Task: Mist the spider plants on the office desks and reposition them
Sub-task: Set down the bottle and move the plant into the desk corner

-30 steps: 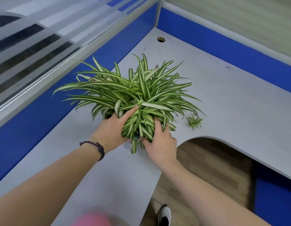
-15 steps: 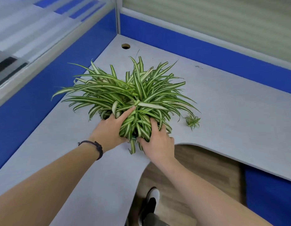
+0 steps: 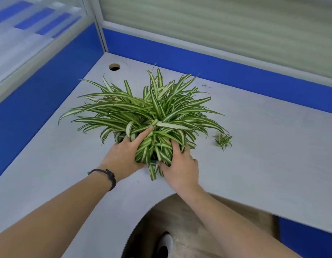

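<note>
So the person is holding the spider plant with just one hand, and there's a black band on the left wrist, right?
Not quite. The head view shows both hands on the spider plant: the left hand and the right hand. The black band is on the left wrist.

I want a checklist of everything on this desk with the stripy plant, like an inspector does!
Surface: grey corner desk, curved cutout at the near edge.
Job's things: spider plant standing on the desk; its pot is hidden by leaves. One plantlet lies on the desk to its right.
Clutter: nothing seen.
Hands: left hand and right hand are at the plant's base, fingers in the leaves; black band on the left wrist.
Cables: nothing seen; an empty cable hole sits near the corner.
Surroundings: blue partition panels, frosted glass above, wooden floor and a shoe below.
</note>
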